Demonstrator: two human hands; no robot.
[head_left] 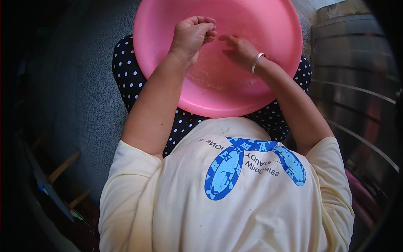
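Observation:
A wide pink plastic basin (pixel 210 106) sits in front of me, between my knees. Shallow water covers its bottom, with small pale bits (pixel 216 87) scattered in it, too small to name. Above the left part of the basin, my left hand (pixel 193 37) is closed, thumb pressed against curled fingers. Whatever it pinches, if anything, is hidden. My right hand (pixel 240 51) hovers over the basin's middle, fingers loosely apart and pointing toward the left hand. Nothing shows in its fingers. A silver bangle (pixel 257 63) circles the right wrist.
Speckled grey floor (pixel 94 92) stretches along the left. At the right stands a metal panel with horizontal bars (pixel 357 88). Wooden legs of some furniture (pixel 63 167) show at lower left. My polka-dot trousers (pixel 126 67) flank the basin.

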